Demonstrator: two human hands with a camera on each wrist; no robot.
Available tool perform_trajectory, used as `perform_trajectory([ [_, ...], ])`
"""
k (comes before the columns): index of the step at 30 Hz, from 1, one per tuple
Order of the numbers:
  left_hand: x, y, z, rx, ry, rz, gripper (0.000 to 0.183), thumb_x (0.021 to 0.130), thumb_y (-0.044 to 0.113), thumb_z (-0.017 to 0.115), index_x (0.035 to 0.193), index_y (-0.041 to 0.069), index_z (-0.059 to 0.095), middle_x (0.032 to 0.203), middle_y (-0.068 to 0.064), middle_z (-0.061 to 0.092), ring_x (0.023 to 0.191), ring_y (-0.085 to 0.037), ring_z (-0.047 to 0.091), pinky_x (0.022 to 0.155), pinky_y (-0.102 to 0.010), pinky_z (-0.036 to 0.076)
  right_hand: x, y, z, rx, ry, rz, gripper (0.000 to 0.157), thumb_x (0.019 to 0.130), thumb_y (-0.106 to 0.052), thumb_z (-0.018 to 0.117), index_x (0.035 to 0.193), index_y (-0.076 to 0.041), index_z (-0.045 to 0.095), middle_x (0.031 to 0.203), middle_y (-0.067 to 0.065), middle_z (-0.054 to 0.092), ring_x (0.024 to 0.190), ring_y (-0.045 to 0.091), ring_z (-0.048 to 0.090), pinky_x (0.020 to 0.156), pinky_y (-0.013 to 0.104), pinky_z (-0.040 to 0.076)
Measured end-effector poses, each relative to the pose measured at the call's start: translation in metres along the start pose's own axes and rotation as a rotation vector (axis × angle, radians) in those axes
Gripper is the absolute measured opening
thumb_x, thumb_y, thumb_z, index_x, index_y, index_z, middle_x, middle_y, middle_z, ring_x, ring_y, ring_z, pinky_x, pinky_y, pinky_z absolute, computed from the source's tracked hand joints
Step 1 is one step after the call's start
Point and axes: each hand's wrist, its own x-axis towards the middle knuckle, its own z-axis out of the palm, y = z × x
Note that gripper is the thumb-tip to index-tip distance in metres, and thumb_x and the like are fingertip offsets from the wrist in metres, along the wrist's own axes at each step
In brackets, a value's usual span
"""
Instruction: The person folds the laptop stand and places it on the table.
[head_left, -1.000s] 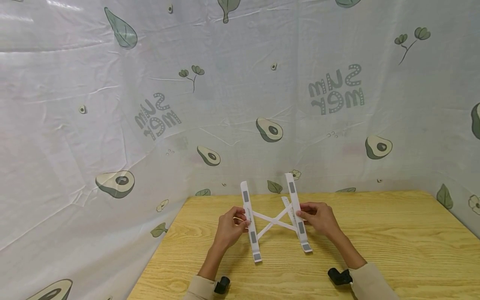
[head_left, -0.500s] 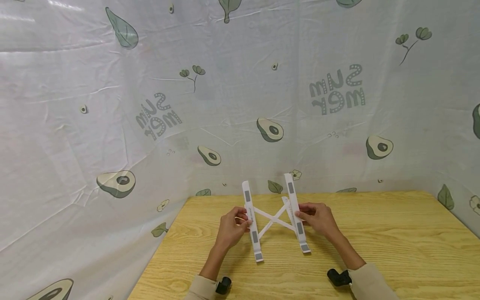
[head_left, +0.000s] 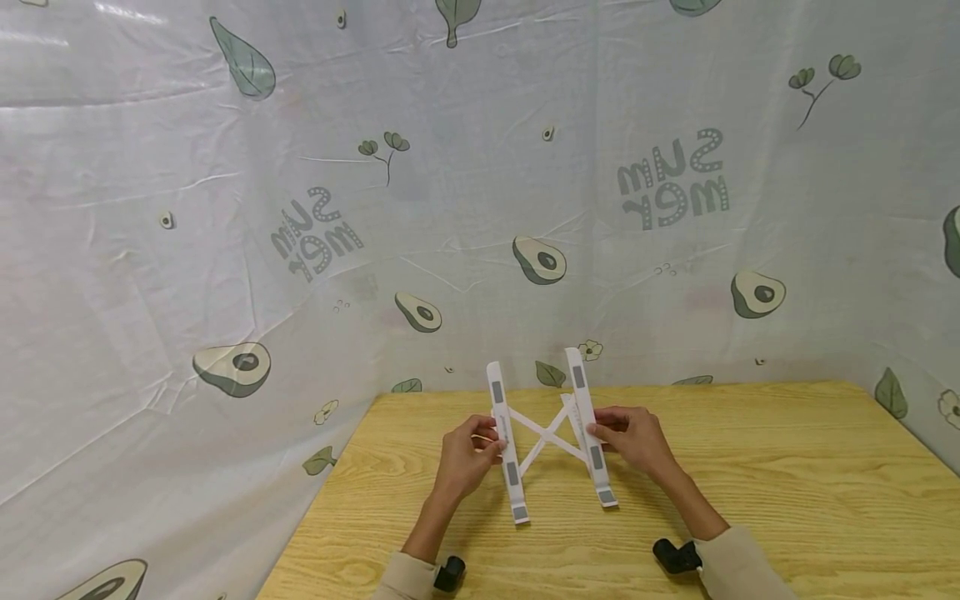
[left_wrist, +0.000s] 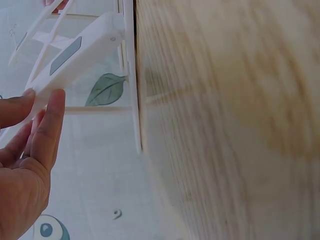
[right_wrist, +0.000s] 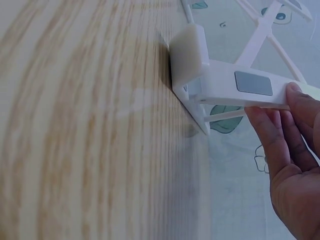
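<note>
A white folding laptop stand (head_left: 513, 467) with grey pads stands on the table, its two long arms joined by crossed bars (head_left: 545, 436). My left hand (head_left: 462, 458) pinches the left arm near its middle. In the left wrist view the left thumb (left_wrist: 16, 109) lies on one side of that arm, with the fingers on the other. My right hand (head_left: 639, 439) holds the right arm the same way; in the right wrist view its thumb (right_wrist: 302, 102) presses on the top beside a grey pad (right_wrist: 253, 83). The stand's base rail (right_wrist: 192, 112) rests on the wood.
The light wooden table (head_left: 787, 483) extends to the right and in front of the stand. A pale curtain (head_left: 450, 208) printed with avocados and leaves hangs behind the table's back edge and along its left side.
The two arms of the laptop stand have come slightly closer together: the left hand has moved a little right and the right hand a little left. Both keep their hold.
</note>
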Motion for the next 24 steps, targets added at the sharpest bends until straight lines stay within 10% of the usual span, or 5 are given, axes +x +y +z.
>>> perform_trajectory([
  [14,0.0006,0.0003,0.0044,0.026,0.029,0.012,0.027,0.085,-0.001,0.075,0.111,0.001,0.067,0.09,-0.013,0.067,0.075,-0.017,0.07,0.061,-0.026,0.06,-0.0018,-0.0022,0.004,-0.037,0.044,-0.045,0.032,0.087,-0.014,0.077,0.117,-0.002,0.071,0.1,0.016,0.073,0.082,0.019,0.072,0.069,0.04,0.061],
  [24,0.0004,-0.0007,0.006,0.032,0.022,0.0,0.022,0.087,0.001,0.075,0.109,0.001,0.069,0.091,-0.012,0.069,0.076,-0.016,0.07,0.065,-0.037,0.061,-0.0018,-0.0034,0.0074,0.012,0.005,-0.011,0.028,0.086,-0.018,0.078,0.109,-0.002,0.074,0.098,0.016,0.074,0.083,0.019,0.073,0.071,0.04,0.061],
])
